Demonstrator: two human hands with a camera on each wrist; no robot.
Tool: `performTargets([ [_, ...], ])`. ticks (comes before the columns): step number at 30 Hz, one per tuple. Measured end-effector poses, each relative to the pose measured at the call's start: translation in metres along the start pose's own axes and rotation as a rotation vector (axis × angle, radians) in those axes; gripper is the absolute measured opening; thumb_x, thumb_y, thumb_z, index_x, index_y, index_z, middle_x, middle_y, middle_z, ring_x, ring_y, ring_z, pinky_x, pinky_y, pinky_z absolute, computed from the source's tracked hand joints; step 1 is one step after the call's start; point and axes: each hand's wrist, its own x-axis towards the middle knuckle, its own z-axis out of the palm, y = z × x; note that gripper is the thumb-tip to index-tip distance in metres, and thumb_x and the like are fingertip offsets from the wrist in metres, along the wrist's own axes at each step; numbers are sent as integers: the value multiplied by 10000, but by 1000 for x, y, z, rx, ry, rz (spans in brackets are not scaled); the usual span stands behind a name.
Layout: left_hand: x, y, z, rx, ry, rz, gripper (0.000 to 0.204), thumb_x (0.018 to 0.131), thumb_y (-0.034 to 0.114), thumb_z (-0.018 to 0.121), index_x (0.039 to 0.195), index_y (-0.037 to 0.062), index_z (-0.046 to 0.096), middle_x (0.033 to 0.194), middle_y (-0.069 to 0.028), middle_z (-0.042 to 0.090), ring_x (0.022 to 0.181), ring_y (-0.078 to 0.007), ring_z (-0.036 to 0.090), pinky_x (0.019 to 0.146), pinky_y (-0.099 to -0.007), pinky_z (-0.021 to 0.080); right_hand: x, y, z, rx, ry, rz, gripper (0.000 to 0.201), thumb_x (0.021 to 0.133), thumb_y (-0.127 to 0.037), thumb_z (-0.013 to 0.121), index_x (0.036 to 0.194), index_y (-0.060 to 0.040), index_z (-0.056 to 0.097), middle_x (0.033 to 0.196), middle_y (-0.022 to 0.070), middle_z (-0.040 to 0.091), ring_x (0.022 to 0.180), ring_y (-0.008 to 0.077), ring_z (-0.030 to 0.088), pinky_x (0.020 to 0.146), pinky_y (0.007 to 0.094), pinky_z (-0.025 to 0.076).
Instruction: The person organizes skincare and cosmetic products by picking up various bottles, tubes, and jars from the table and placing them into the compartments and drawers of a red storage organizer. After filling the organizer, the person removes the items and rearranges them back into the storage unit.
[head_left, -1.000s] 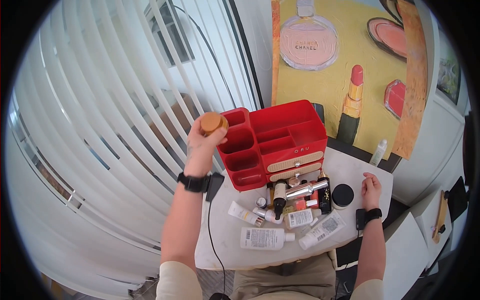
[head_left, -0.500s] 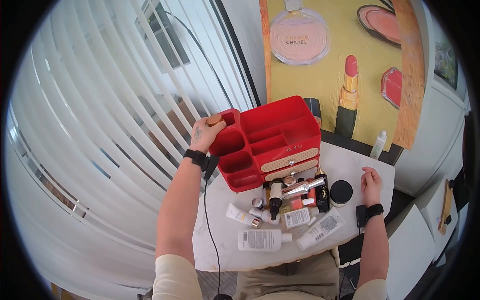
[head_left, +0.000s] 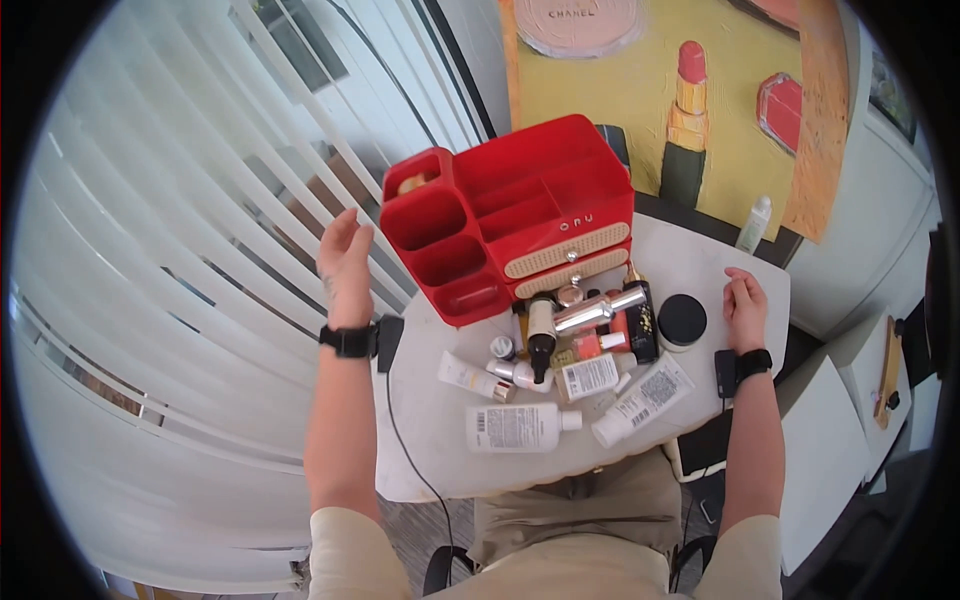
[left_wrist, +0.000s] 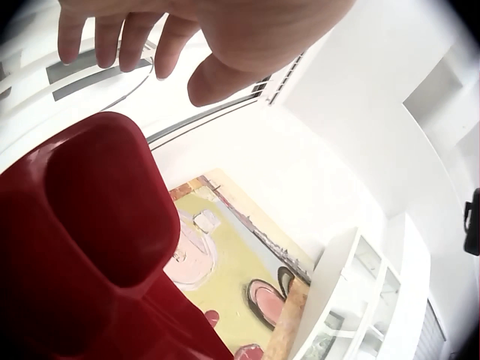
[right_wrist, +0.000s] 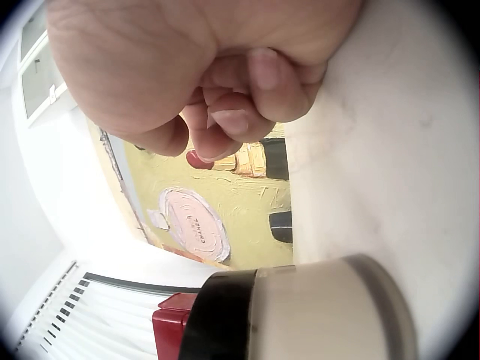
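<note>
My left hand [head_left: 347, 268] is in the air just left of the red organizer [head_left: 462, 305]. In the left wrist view its fingers [left_wrist: 129, 41] are spread, with nothing in them. A gold-brown lid [head_left: 412, 183] shows inside the organizer's back left compartment. At the table's right side my right hand [head_left: 746, 308] rests with loosely curled fingers, holding nothing. Beside it stands a jar with a black lid [head_left: 682, 319]; the right wrist view shows the jar [right_wrist: 315, 311] below the hand [right_wrist: 202, 75].
Bottles and tubes lie before the organizer, among them a white bottle [head_left: 513, 427], a white tube [head_left: 645, 400] and a silver tube [head_left: 598, 311]. A small bottle [head_left: 755, 224] stands at the back right. Vertical blinds [head_left: 200, 300] hang at the left.
The gold-brown item went from my left hand into the back left compartment. That hand let go and moved left, away from the organizer. The head view has tilted down; my right hand stayed by the jar.
</note>
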Motion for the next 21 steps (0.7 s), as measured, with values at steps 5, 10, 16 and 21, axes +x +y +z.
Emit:
performTargets([
  [5, -64, -23, -34, -234, -180, -279, 280, 941, 151, 571, 1192, 28, 594, 1172, -93, 639, 1033, -151, 596, 832, -293, 462, -2, -2, 0, -6, -11, -1, 178, 985, -194, 532, 1039, -73, 651, 660, -60, 502, 515, 19, 382, 447, 179, 275],
  [10, -97, -68, -60, -594, -322, -599, 293, 975, 201, 530, 1222, 44, 554, 1074, -64, 663, 856, -155, 623, 738, -288, 502, -4, -3, 2, -4, -4, 0, 178, 984, -186, 528, 1039, -71, 651, 651, -54, 507, 509, 24, 388, 450, 183, 278],
  [16, -116, -110, -62, -803, -188, -733, 286, 976, 220, 527, 1200, 45, 556, 1023, -56, 660, 823, -159, 610, 710, -283, 494, -5, -7, 6, -32, 11, -6, 165, 978, -170, 533, 1030, -67, 650, 656, -46, 520, 511, 30, 396, 452, 187, 286],
  [21, -128, -126, -61, -864, -204, -734, 311, 974, 233, 531, 1219, 43, 550, 1019, -54, 657, 827, -155, 604, 723, -288, 489, -4, -5, 7, -46, 13, -15, 158, 974, -164, 539, 1025, -62, 648, 652, -45, 520, 509, 32, 396, 453, 187, 288],
])
